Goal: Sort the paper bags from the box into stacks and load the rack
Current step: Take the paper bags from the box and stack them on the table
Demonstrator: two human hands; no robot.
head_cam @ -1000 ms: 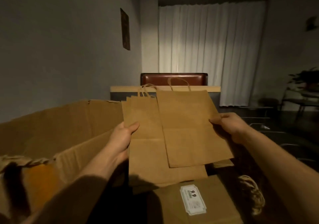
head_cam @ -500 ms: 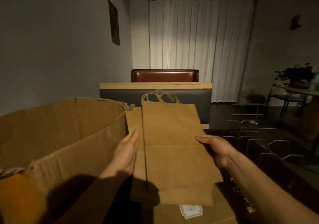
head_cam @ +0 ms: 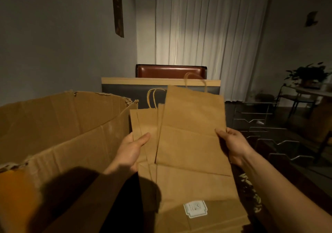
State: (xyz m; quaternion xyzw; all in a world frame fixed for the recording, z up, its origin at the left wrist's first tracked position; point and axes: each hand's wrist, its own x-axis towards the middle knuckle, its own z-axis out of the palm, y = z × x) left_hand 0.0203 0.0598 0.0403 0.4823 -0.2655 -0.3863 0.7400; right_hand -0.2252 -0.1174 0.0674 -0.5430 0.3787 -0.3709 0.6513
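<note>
Below the hands lies a bag with a white label [head_cam: 195, 209], its print too blurred to read. The left hand [head_cam: 132, 150] pinches a few paper bags [head_cam: 145, 125]; the right hand [head_cam: 233, 144] grips the front bag [head_cam: 190, 134] by its edge. Left stands the open cardboard box [head_cam: 62, 125], right beyond, the wire rack [head_cam: 265, 125]

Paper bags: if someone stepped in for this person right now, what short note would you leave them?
Left hand: grips the left edge of a fanned bunch of flat paper bags.
Right hand: holds the right edge of the front bag, which overlaps the bunch.
More bags lie stacked below, the top one bearing a white label. The open cardboard box is on the left; the wire rack on the right looks unloaded.
Done: some bags taken out.
Left: square the stacks, then load the rack.
</note>
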